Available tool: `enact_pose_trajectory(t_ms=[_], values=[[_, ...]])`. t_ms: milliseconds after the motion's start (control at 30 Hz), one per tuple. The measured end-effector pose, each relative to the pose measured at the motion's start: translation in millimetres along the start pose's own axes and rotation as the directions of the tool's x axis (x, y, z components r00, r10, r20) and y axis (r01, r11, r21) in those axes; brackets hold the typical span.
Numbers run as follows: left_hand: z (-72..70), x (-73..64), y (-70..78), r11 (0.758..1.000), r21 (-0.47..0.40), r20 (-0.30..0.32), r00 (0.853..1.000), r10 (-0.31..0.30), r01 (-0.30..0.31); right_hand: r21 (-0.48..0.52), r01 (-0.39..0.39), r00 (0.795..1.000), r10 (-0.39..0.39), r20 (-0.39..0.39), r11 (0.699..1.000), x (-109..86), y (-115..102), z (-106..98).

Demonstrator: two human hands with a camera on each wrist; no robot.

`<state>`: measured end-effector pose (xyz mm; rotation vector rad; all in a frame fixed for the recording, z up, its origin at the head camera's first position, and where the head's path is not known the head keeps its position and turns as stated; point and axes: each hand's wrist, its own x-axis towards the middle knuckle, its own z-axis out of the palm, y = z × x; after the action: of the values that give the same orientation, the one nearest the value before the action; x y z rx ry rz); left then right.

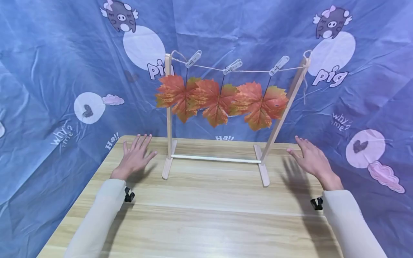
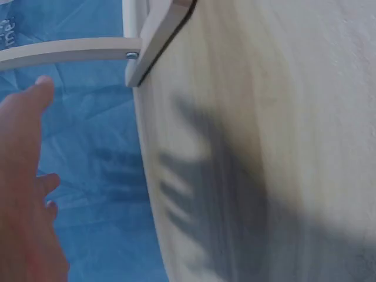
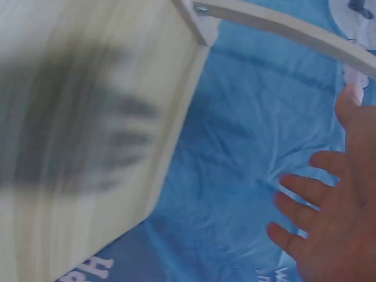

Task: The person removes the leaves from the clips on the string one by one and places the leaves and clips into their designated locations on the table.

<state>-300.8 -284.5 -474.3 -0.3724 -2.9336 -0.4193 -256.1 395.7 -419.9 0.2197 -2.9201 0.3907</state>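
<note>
A wooden stand (image 1: 168, 132) with a string (image 1: 248, 71) tied between its two posts stands on the table. Three white clothespins (image 1: 193, 59) grip the string, and from each hangs an orange-red maple leaf (image 1: 213, 102) by its dark stem. To the left of the stand, my left hand (image 1: 134, 157) is held with fingers spread, holding nothing. My right hand (image 1: 311, 157) is on the other side, fingers extended and likewise without anything in it. Both hands cast shadows on the tabletop. In the right wrist view, a post (image 3: 294, 29) of the stand passes beyond the thumb.
The light wood table (image 1: 206, 222) ends just behind the stand. A blue cloth (image 1: 206, 21) printed with pigs and words hangs behind and at both sides. A white crossbar (image 1: 216, 158) joins the feet of the stand low down. A black clip-like piece (image 1: 129, 195) sits at each wrist.
</note>
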Motion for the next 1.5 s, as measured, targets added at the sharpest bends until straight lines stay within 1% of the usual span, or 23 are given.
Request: enact_pose_trajectory(t_ms=[133,200,267,433,567,700,800,867,933,1067,1133,1267,1300,1367,1500], values=[[-7.9,3.9,5.4,1.0,-0.002,-0.078,0.997,0.026,-0.026,0.025,-0.014,0.996,0.016,-0.093,1.0,3.6,-13,-13],[-11.8,5.8,8.2,0.999,-0.004,-0.122,0.992,0.043,-0.044,0.039,-0.013,0.99,0.018,-0.137,0.999,4.2,-21,-19],[-16.3,7.9,11.6,0.998,-0.014,-0.173,0.983,0.064,-0.067,0.043,-0.005,0.981,0.013,-0.192,0.999,5.0,-29,-24],[-28.5,13.9,23.5,0.993,-0.059,-0.274,0.958,0.086,-0.106,0.04,0.041,0.941,-0.025,-0.337,0.998,8.3,-50,-34],[-38.0,18.5,36.4,0.99,-0.086,-0.351,0.933,0.075,-0.112,0.04,0.115,0.907,-0.088,-0.412,0.993,12.7,-68,-44],[-47.0,20.8,48.5,0.988,-0.1,-0.45,0.891,0.064,-0.121,0.042,0.178,0.888,-0.143,-0.437,0.983,17.8,-84,-54],[-53.1,21.8,56.1,0.984,-0.112,-0.509,0.859,0.061,-0.136,0.046,0.213,0.878,-0.17,-0.447,0.976,20.0,-96,-59],[-57.0,22.5,61.3,0.981,-0.126,-0.53,0.846,0.06,-0.149,0.054,0.235,0.873,-0.187,-0.451,0.97,21.3,-104,-62],[-62.0,23.1,67.6,0.977,-0.137,-0.547,0.835,0.065,-0.166,0.062,0.249,0.872,-0.196,-0.448,0.967,23.8,-112,-65],[-72.2,24.3,80.4,0.969,-0.159,-0.568,0.82,0.066,-0.188,0.078,0.277,0.872,-0.216,-0.439,0.958,29.1,-128,-72],[-76.9,24.3,87.1,0.966,-0.174,-0.571,0.819,0.058,-0.19,0.082,0.298,0.867,-0.234,-0.44,0.951,31.4,-135,-74],[-84.2,23.3,100.8,0.955,-0.221,-0.574,0.818,0.037,-0.198,0.082,0.341,0.851,-0.271,-0.45,0.936,34.3,-149,-78],[-85.7,23.1,104.3,0.952,-0.233,-0.577,0.816,0.03,-0.199,0.086,0.35,0.849,-0.277,-0.45,0.933,34.7,-152,-78],[-88.6,23.0,110.7,0.945,-0.255,-0.583,0.813,0.018,-0.203,0.093,0.363,0.846,-0.286,-0.45,0.927,35.8,-159,-79],[-95.6,25.2,122.1,0.933,-0.3,-0.59,0.807,-0.017,-0.2,0.111,0.377,0.849,-0.295,-0.438,0.92,40.4,-173,-82]])
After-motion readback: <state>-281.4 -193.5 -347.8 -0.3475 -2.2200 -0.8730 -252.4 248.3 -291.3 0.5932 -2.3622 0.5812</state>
